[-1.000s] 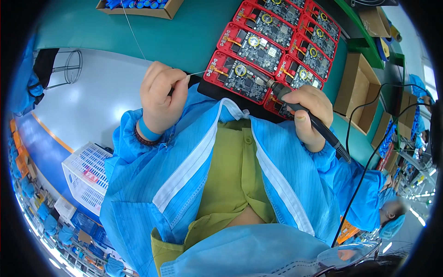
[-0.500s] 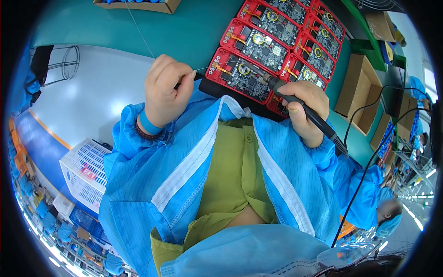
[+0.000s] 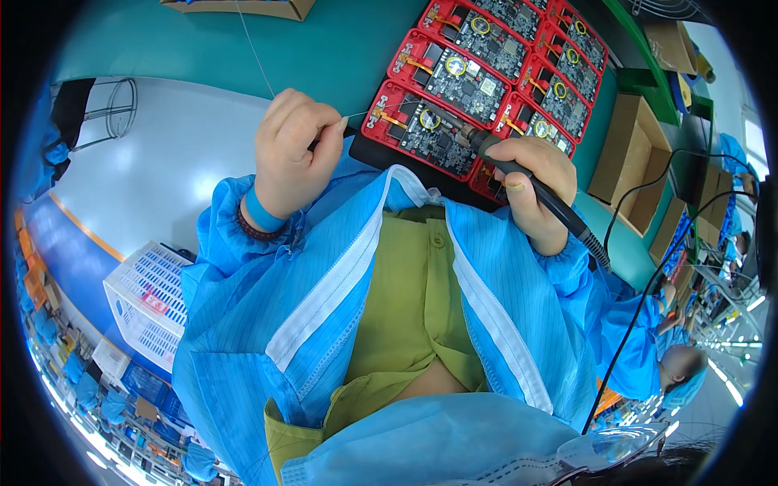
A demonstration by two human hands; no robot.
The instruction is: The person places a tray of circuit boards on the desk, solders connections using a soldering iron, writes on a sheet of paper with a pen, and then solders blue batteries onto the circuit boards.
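Observation:
My right hand [image 3: 536, 188] is wrapped round the black handle of a soldering iron [image 3: 559, 207]. The iron's tip reaches over the nearest circuit board [image 3: 442, 146], by the board's upper left part. Between thumb and forefinger, my left hand [image 3: 297, 150] pinches a thin solder wire [image 3: 258, 55]. One end of the wire runs right to that same board, close to the iron's tip; the other rises toward the back of the table. The board sits in a red tray [image 3: 378, 130] with several similar boards, each bearing a yellow ring and an orange flex strip.
An open cardboard box [image 3: 630, 166] stands right of the tray on the green table [image 3: 340, 57]. Another carton [image 3: 284, 10] is at the back left. The iron's black cable [image 3: 628, 316] loops at the right. A white plastic basket [image 3: 146, 300] is at the lower left. Another person [image 3: 640, 340] sits at the right.
Both hands keep their grips and have barely moved. The soldering iron has shifted slightly up and to the left, and the wire's upper part has swung slightly right.

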